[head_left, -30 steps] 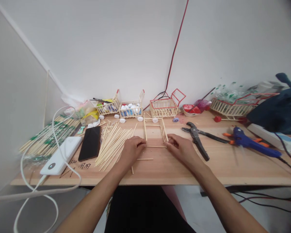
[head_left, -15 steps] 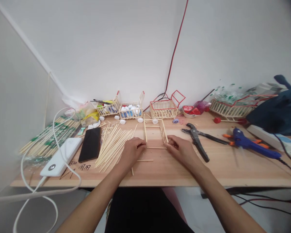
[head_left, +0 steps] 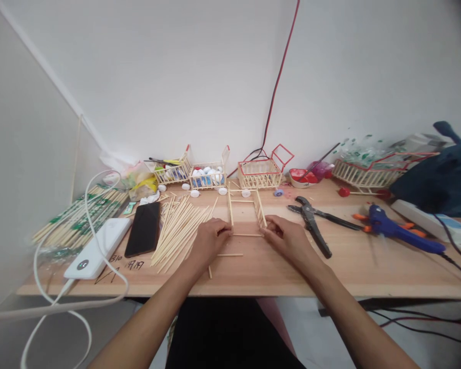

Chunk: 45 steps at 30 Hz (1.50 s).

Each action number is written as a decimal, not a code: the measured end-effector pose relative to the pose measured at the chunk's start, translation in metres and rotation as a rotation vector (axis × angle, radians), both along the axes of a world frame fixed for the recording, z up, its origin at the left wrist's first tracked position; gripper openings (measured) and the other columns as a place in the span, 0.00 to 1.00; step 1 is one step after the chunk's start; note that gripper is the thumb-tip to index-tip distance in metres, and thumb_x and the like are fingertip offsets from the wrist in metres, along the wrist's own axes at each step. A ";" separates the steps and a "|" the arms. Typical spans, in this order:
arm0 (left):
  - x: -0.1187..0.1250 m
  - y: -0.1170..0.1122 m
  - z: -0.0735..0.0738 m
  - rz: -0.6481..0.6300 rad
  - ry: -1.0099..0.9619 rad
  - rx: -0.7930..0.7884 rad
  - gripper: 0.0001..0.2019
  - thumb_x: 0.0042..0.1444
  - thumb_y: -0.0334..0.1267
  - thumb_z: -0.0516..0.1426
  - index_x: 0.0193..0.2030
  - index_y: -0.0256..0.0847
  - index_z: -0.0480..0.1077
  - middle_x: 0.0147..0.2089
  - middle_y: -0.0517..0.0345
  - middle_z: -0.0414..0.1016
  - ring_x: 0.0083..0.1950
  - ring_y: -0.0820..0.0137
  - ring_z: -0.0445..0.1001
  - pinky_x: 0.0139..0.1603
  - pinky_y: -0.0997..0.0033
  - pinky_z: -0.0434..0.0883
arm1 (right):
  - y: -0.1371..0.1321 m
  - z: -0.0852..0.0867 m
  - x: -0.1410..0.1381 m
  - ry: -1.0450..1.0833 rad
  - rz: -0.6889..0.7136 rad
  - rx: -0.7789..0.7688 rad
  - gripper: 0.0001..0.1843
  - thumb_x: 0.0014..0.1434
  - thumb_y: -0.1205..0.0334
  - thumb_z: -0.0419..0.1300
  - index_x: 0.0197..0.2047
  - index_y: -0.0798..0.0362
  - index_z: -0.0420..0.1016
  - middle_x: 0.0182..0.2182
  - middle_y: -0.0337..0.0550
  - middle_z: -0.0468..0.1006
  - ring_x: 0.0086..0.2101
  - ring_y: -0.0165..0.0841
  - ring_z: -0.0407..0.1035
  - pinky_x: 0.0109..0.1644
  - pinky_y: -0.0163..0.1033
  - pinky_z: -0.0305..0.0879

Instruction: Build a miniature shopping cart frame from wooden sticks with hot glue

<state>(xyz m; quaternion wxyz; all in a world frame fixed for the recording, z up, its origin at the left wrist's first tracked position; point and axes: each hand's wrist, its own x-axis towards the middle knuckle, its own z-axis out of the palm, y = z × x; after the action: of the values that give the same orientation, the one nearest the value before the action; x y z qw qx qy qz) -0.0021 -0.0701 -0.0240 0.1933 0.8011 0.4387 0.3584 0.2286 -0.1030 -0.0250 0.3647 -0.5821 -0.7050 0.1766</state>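
A small frame of thin wooden sticks (head_left: 260,210) stands on the table between my hands, with slatted sides left and right and crossbars at front and back. My left hand (head_left: 214,238) pinches its near left corner, fingers closed. At the near right corner, my right hand (head_left: 286,236) is closed on the frame in the same way. One loose stick (head_left: 230,254) lies just in front of the frame, beside my left hand. A heap of loose wooden sticks (head_left: 179,230) is spread left of my left hand.
Small stick-built carts (head_left: 259,174) line the wall. On the right lie a black-handled cutter (head_left: 311,225), a blue glue gun (head_left: 403,230) and a white power strip (head_left: 434,220). On the left are a phone (head_left: 143,229), a white power bank (head_left: 98,247) with cable, and packaged sticks (head_left: 80,218).
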 end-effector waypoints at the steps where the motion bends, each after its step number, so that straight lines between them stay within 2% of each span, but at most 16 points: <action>1: 0.000 0.000 0.000 0.001 0.000 0.001 0.06 0.51 0.25 0.62 0.28 0.39 0.75 0.31 0.61 0.78 0.35 0.72 0.74 0.38 0.74 0.65 | 0.000 0.000 0.000 0.002 -0.002 0.001 0.13 0.58 0.56 0.57 0.43 0.55 0.73 0.26 0.38 0.74 0.28 0.31 0.67 0.35 0.35 0.61; 14: -0.001 -0.001 -0.001 -0.007 -0.002 -0.013 0.06 0.52 0.26 0.61 0.29 0.40 0.75 0.31 0.61 0.78 0.35 0.72 0.74 0.39 0.73 0.65 | 0.000 0.001 0.000 -0.003 -0.009 -0.005 0.14 0.58 0.57 0.58 0.44 0.56 0.74 0.26 0.38 0.74 0.28 0.31 0.67 0.35 0.34 0.61; 26: -0.001 -0.001 0.001 -0.011 -0.006 -0.023 0.05 0.53 0.27 0.61 0.30 0.40 0.75 0.32 0.61 0.78 0.36 0.71 0.74 0.40 0.72 0.66 | -0.002 0.003 -0.001 0.000 -0.001 -0.007 0.10 0.58 0.57 0.57 0.39 0.54 0.73 0.25 0.37 0.73 0.27 0.31 0.65 0.34 0.34 0.59; 45: -0.001 0.000 0.000 -0.016 0.004 -0.012 0.06 0.53 0.27 0.60 0.30 0.41 0.75 0.32 0.61 0.78 0.36 0.71 0.75 0.40 0.71 0.66 | -0.001 0.002 -0.001 -0.010 0.000 -0.002 0.13 0.58 0.55 0.56 0.41 0.54 0.74 0.26 0.39 0.74 0.28 0.32 0.66 0.34 0.36 0.60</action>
<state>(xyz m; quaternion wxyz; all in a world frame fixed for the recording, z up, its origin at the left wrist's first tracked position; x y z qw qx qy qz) -0.0032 -0.0701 -0.0239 0.2000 0.8042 0.4348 0.3525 0.2278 -0.1039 -0.0231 0.3605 -0.5834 -0.7066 0.1745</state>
